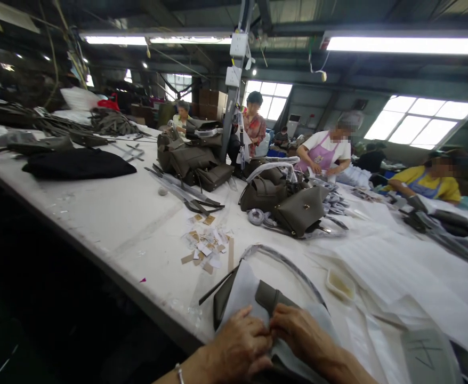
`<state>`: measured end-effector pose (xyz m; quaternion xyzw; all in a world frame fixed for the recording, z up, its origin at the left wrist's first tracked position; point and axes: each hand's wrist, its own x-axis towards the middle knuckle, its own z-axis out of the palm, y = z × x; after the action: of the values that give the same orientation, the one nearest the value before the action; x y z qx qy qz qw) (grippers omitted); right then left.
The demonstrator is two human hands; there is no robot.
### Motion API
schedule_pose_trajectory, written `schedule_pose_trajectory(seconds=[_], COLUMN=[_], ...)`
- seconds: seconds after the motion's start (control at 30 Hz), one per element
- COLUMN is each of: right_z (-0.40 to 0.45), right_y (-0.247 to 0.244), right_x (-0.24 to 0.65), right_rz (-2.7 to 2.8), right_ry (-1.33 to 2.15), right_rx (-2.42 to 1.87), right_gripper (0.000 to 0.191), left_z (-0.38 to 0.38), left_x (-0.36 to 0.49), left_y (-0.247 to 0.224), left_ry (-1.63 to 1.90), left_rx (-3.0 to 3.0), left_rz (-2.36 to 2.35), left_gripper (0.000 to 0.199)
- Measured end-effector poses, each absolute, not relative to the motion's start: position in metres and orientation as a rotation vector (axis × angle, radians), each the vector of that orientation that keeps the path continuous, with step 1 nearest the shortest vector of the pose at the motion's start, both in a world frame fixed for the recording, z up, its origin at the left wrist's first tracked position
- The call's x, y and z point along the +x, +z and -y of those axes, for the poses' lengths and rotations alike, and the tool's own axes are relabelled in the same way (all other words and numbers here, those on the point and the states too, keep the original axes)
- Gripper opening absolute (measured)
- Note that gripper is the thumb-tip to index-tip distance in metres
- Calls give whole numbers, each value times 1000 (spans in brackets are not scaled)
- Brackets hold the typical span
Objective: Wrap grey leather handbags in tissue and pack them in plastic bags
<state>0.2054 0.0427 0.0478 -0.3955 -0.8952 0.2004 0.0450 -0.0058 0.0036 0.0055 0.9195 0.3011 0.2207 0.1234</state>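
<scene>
A dark grey handbag [223, 300] lies before me at the table's near edge. A thin white sheet [240, 285] covers much of its front, and a grey flap [266, 296] shows over the sheet. Its handle [288, 261], wrapped in clear film, arches up behind. My left hand [240, 338] rests on the sheet with its fingers closed. My right hand [304, 332] is closed in a pinch just below the flap, fingertips meeting those of the left. Whatever is between the fingers is hidden.
Small paper and card pieces [206, 248] lie scattered beyond the bag. Farther back are finished-looking grey bags [301, 209], more bags [194, 162] and loose straps [184, 189]. A shallow plastic dish [340, 285] and white sheets [394, 261] lie right. Co-workers [324, 152] are across the table.
</scene>
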Motion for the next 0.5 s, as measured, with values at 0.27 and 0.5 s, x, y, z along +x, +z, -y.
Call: schedule_pose_trajectory(seconds=[0.27, 0.5], right_z=[-43, -56], right_y=[32, 30], right_x=[208, 221], right_rz=[2908, 2755], right_ry=[390, 866], right_rx=[-1090, -1051], right_gripper=[13, 18], left_z=[-11, -21], left_x=[-4, 9], left_y=[-4, -37], left_ry=[640, 640], left_rx=[2718, 2901], left_rz=[-853, -851], left_gripper=[32, 14])
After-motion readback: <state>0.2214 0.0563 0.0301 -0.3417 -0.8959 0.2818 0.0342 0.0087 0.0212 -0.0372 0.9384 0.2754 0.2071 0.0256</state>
